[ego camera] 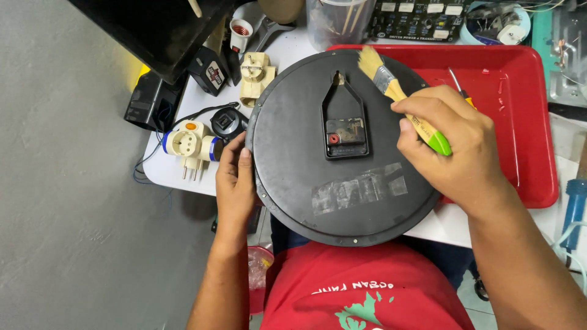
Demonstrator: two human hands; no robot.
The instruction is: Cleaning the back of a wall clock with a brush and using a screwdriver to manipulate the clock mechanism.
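Round black clock (342, 153), back side up, lying half on the red tray (520, 116), half over the near table edge; left hand (235, 183) grips its left rim, steadying it; right hand (449, 143) grasps a paintbrush (397, 91), bristles apparently touching the far rim

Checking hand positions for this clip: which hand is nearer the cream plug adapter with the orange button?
Left. The left hand grips the clock's rim beside the adapter; the right hand holds a brush across the clock.
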